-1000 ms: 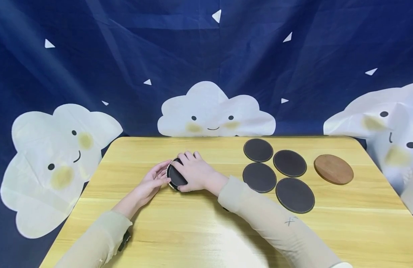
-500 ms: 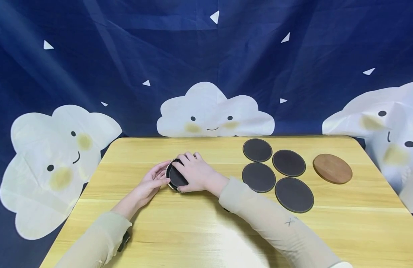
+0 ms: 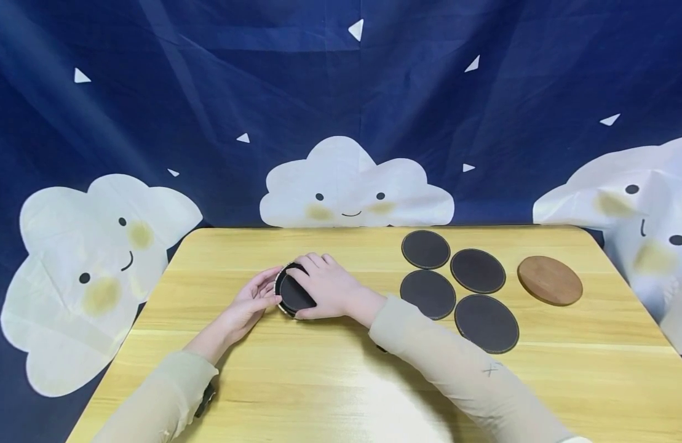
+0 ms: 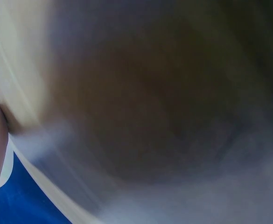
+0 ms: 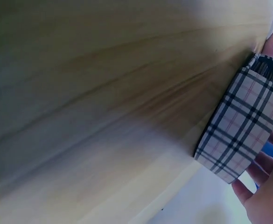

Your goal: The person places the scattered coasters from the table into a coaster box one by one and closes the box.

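Observation:
Near the middle left of the table in the head view, a round plaid-sided coaster holder [image 3: 280,289] has a black interior. My left hand [image 3: 249,304] grips its left side between thumb and fingers. My right hand [image 3: 332,286] reaches over from the right, fingers at the far side and thumb at the near side of a round black coaster [image 3: 296,296] at the holder's face. The right fingertips are partly hidden. In the right wrist view, the plaid wall [image 5: 241,121] shows beside fingers, with dark stacked edges in a gap. The left wrist view is mostly blurred table.
Several black round coasters [image 3: 486,323] lie flat on the wooden table [image 3: 296,381] to the right, close together. Farther right lies a brown round wooden disc [image 3: 550,280]. A blue cloth [image 3: 329,80] with white clouds hangs behind the table.
My right hand and the black coaster have shifted slightly to the right, and more of the holder's dark interior shows on the left. The left hand stays in place.

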`<control>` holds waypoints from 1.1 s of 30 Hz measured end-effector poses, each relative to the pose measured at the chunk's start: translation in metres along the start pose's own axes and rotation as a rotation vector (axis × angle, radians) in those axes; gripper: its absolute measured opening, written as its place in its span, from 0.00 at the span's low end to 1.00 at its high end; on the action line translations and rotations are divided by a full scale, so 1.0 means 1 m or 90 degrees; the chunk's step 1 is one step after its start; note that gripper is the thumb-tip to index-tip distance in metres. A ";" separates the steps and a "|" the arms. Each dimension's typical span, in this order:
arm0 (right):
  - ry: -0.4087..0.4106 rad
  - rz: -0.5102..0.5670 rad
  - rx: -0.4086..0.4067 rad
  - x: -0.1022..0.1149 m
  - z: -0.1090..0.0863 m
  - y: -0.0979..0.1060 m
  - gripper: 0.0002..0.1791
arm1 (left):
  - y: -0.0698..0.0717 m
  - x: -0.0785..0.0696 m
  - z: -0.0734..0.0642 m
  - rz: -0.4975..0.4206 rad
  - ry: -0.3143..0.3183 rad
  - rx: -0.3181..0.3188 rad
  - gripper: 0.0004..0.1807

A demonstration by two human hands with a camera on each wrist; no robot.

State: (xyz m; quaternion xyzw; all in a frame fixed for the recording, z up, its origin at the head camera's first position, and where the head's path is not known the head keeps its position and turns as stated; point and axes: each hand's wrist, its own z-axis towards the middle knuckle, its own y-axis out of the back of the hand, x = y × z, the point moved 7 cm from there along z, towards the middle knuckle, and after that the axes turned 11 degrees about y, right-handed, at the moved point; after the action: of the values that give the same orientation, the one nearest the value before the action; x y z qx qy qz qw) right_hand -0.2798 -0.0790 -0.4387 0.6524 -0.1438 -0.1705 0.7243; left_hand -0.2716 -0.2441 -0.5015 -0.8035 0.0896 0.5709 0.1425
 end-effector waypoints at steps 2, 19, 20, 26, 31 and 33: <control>0.009 -0.003 -0.007 0.000 -0.003 0.003 0.52 | 0.000 0.000 0.000 0.001 -0.002 -0.002 0.43; 0.052 -0.022 -0.029 -0.003 -0.058 0.025 0.48 | 0.002 0.001 0.002 0.001 -0.011 -0.008 0.44; 0.055 -0.026 -0.029 -0.003 -0.061 0.026 0.48 | 0.002 0.001 0.001 0.001 -0.011 -0.008 0.44; 0.055 -0.035 -0.034 -0.004 -0.081 0.027 0.49 | 0.003 0.000 0.001 0.001 -0.012 -0.007 0.44; 0.041 -0.041 -0.036 -0.008 -0.100 0.025 0.49 | 0.002 0.001 0.001 0.004 -0.005 -0.005 0.44; 0.032 -0.047 -0.040 -0.011 -0.108 0.023 0.49 | 0.001 0.001 0.001 0.005 -0.002 -0.005 0.44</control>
State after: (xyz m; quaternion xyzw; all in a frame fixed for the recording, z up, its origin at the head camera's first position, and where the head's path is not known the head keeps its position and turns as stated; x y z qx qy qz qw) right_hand -0.2421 0.0248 -0.4271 0.6383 -0.0963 -0.1849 0.7410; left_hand -0.2726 -0.2444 -0.5030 -0.8027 0.0900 0.5733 0.1375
